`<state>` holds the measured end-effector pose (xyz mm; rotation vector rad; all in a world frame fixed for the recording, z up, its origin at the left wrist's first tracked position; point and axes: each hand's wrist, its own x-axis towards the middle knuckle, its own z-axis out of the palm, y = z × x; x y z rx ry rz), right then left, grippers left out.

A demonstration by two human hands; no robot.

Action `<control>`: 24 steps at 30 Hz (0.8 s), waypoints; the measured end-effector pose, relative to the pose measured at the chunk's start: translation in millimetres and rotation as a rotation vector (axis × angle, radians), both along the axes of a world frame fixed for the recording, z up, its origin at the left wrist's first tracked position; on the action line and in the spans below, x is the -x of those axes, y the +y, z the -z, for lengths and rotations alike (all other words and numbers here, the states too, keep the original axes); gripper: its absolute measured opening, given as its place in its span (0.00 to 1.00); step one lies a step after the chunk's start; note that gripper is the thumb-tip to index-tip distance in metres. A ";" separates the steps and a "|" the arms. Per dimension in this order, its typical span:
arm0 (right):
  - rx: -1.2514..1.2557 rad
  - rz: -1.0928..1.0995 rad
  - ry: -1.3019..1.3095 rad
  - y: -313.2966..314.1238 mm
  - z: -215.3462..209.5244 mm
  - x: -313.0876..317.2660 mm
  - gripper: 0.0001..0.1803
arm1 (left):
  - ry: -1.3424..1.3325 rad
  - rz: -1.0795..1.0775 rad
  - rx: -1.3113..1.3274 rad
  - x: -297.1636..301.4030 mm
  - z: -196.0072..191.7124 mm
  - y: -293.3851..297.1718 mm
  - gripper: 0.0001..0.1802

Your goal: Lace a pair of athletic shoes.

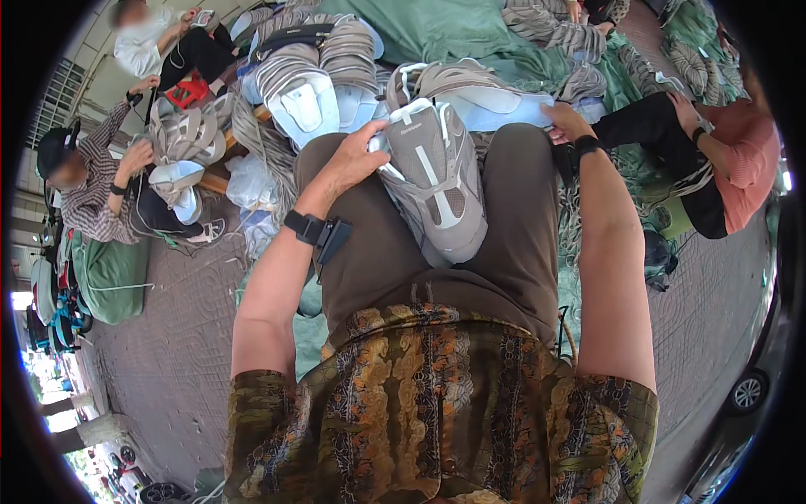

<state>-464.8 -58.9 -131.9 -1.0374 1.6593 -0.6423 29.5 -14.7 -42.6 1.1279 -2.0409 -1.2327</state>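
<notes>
A grey-brown shoe upper (426, 197) with white trim lies between my thighs, its toe toward me. My left hand (357, 158) is closed on its left edge near the tongue, thumb on the pale lining. Beyond it, another grey-brown shoe upper (470, 82) lies on its side with a light-blue lower edge showing. My right hand (571, 126) is at the right end of that light-blue edge, fingers bent around it; part of the grip is hidden. Stacked shoe uppers (294, 92) stand just beyond my left knee.
A black pouch (295, 37) rests on the stacks. Green cloth (420, 29) spreads behind. At left, a person in a checked shirt (101, 172) handles uppers; a person in a pink top (751, 168) sits at right. Clear plastic bags (252, 189) lie by my left knee.
</notes>
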 end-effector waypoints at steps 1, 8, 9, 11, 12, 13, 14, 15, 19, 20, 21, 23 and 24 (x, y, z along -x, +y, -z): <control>-0.010 -0.015 -0.001 4.4 -5.1 -8.0 0.27 | -0.034 0.007 0.050 -2.7 1.7 -1.1 0.32; 0.111 -0.032 -0.013 62.0 -21.2 -26.4 0.25 | -0.228 -0.144 0.294 8.2 15.1 2.1 0.29; 0.164 -0.063 0.004 75.7 -28.7 -26.1 0.24 | -0.220 -0.148 0.335 9.3 18.2 1.6 0.30; 0.212 -0.093 0.014 100.7 -24.0 -21.8 0.23 | -0.214 -0.136 0.293 9.0 16.0 -0.7 0.30; 0.210 -0.089 -0.011 117.4 -18.7 -17.0 0.22 | -0.197 -0.108 0.254 13.4 14.2 -1.7 0.31; 0.206 -0.072 -0.033 132.6 -7.7 -5.2 0.20 | -0.170 -0.070 0.211 16.6 12.8 -3.8 0.31; 0.202 -0.042 -0.028 142.1 9.9 1.3 0.20 | -0.143 -0.027 0.167 15.4 9.5 -6.1 0.32; 0.100 -0.036 -0.050 153.3 38.1 14.6 0.19 | -0.189 -0.013 0.085 15.8 5.3 -9.0 0.33; -0.146 -0.029 -0.014 204.0 96.7 23.5 0.15 | -0.251 0.031 0.371 0.9 -15.6 9.3 0.30; -0.173 -0.012 0.038 219.2 104.8 18.0 0.15 | -0.231 0.016 0.265 -4.6 -21.1 15.3 0.28; -0.186 0.022 0.029 234.6 115.7 17.2 0.15 | -0.127 -0.036 0.233 -14.6 -16.7 20.1 0.26; -0.274 -0.006 0.047 268.1 144.7 23.3 0.14 | -0.281 -0.049 0.414 -32.0 -12.2 12.8 0.25; -0.279 0.015 0.038 282.8 158.3 27.6 0.14 | -0.382 -0.101 0.530 -41.4 -7.7 9.5 0.25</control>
